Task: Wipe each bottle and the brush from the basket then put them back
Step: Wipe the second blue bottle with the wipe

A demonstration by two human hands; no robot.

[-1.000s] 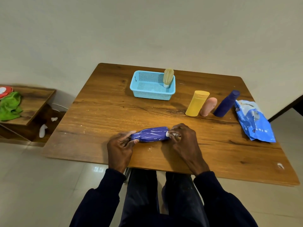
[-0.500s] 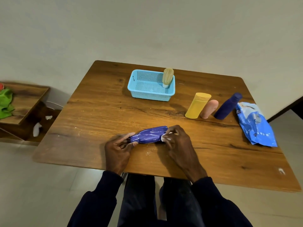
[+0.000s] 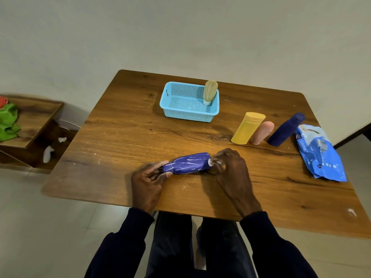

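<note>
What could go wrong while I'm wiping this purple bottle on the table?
The purple bottle lies on its side near the front edge of the table; if the left hand or the right hand with the wipe slips, it may roll off. The yellow bottle, pink bottle and dark blue bottle stand close together, so one knock could topple all.

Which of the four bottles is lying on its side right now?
The purple bottle, held at its ends by the left hand and right hand. The yellow bottle, pink bottle and navy bottle stand upright.
</note>
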